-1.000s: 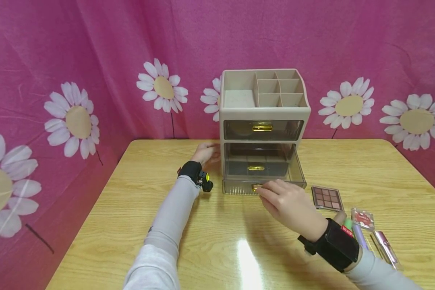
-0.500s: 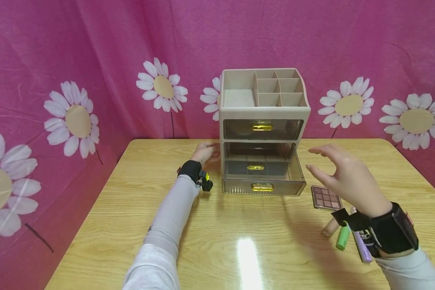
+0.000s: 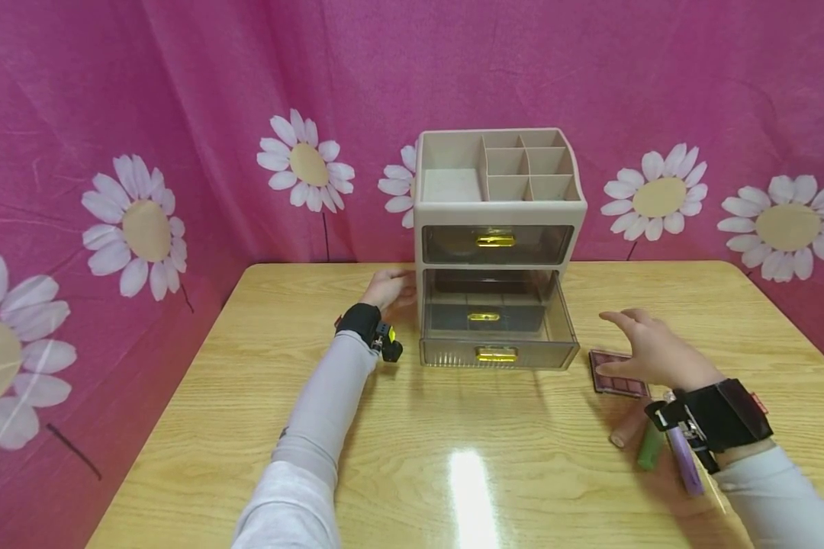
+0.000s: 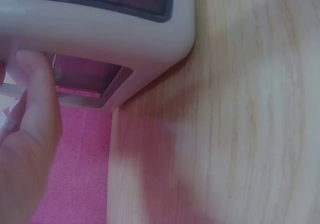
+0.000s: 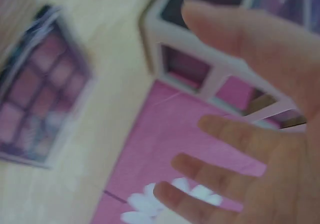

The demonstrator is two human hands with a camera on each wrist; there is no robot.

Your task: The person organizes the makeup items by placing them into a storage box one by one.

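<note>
A cream makeup organizer (image 3: 501, 214) with smoky clear drawers stands at the table's back. Below its shut top drawer, a clear drawer (image 3: 563, 320) is pulled out, and another gold handle shows through it. My left hand (image 3: 388, 290) touches the organizer's left side. In the left wrist view, its thumb (image 4: 39, 81) lies along the side frame; most other fingers are hidden. My right hand (image 3: 659, 354) hovers spread over an eyeshadow palette (image 3: 611, 383), holding nothing. In the right wrist view, the palette (image 5: 45, 91) lies apart from the fingers.
Right of the organizer lie a beige tube (image 3: 628, 427), a green tube (image 3: 649, 448) and a purple tube (image 3: 687, 461), partly under the right wrist. The organizer's top has several compartments. A pink flowered curtain (image 3: 357, 76) hangs behind the table (image 3: 302, 305).
My right hand has let go of the pulled-out drawer's handle, moved right with its fingers spread, then lowered over the palette. My left hand and the organizer have stayed in place.
</note>
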